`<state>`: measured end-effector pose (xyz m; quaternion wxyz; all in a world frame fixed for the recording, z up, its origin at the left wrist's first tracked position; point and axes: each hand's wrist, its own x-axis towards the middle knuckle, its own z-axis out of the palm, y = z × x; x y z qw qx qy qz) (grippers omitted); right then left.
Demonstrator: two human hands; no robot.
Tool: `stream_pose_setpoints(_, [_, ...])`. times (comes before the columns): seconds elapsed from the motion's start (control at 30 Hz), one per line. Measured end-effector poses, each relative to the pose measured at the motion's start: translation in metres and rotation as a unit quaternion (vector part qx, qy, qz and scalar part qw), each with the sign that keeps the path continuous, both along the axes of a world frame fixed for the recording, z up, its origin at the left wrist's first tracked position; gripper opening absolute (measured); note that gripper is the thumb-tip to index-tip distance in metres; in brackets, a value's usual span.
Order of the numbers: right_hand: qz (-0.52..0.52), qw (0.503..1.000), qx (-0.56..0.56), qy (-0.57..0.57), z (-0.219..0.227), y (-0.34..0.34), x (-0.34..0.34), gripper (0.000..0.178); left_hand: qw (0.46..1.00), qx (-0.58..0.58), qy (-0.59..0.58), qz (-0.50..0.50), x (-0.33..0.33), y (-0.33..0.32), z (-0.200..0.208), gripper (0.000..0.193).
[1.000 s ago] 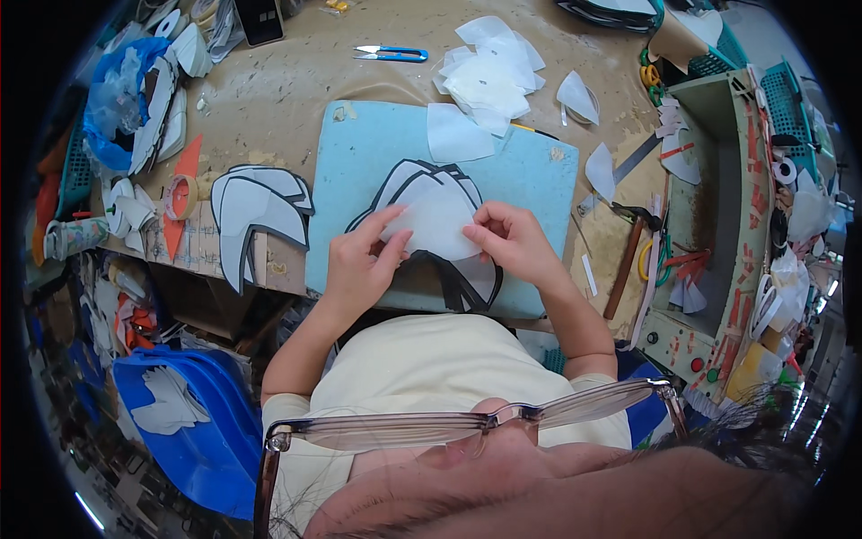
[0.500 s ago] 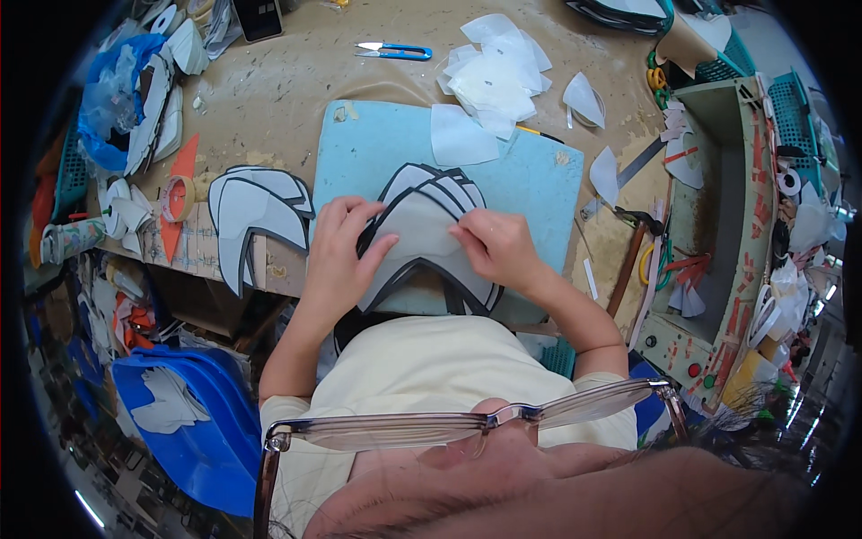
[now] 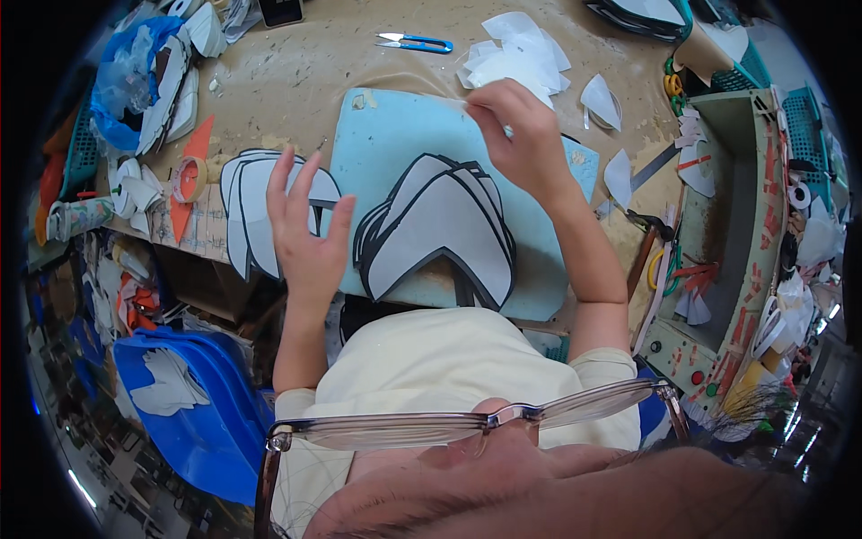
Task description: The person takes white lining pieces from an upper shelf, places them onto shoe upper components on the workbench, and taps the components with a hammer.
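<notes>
A stack of pale grey, V-notched pieces with dark edges (image 3: 437, 216) lies on the light blue mat (image 3: 373, 135) in front of me. To its left my left hand (image 3: 310, 229) is raised, fingers spread and holding nothing, over a second stack of similar pieces (image 3: 254, 202). My right hand (image 3: 516, 139) is at the mat's far edge, its thumb and fingers pinched together. They seem to grip a thin white piece, mostly hidden by the hand and seen nearly edge-on. Just beyond lies a pile of white thin pieces (image 3: 516, 58).
Blue-handled thread snips (image 3: 415, 43) lie at the back. On the right are a hammer (image 3: 648, 229), loose white pieces (image 3: 618, 178) and a grey-green metal box (image 3: 754, 198). A tape roll (image 3: 189, 180) and a blue plastic bag (image 3: 135, 81) sit left. Blue bins (image 3: 193, 431) stand below the table.
My left hand has let go of the stack and moved left, opening. My right hand has left it and reached to the far edge; the white piece on the mat there no longer shows.
</notes>
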<state>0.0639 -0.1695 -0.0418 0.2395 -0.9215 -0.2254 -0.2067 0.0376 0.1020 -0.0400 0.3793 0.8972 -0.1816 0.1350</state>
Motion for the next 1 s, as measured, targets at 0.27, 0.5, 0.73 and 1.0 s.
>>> stream_pose_setpoints(0.27, [-0.138, 0.694, 0.531, 0.467, -0.007, 0.02, -0.108, 0.01, 0.917, -0.121, 0.35, -0.151, -0.022, -0.033, -0.012, 0.053])
stream_pose_setpoints(0.5, [-0.195, 0.778, 0.381, 0.459, -0.018, 0.025, -0.104, 0.014, 0.943, -0.092, 0.304, -0.094, -0.025, -0.042, -0.033, 0.044])
stream_pose_setpoints(0.73, [-0.094, 0.944, 0.16, 0.272, -0.021, 0.023, -0.11, 0.013, 0.981, 0.072, 0.089, -0.159, -0.003, -0.033, -0.02, 0.034])
stream_pose_setpoints(1.0, [-0.458, 0.887, -0.054, -0.004, -0.063, -0.103, -0.122, 0.009, 0.966, -0.148, 0.139, 0.158, 0.042, 0.11, -0.025, 0.029])
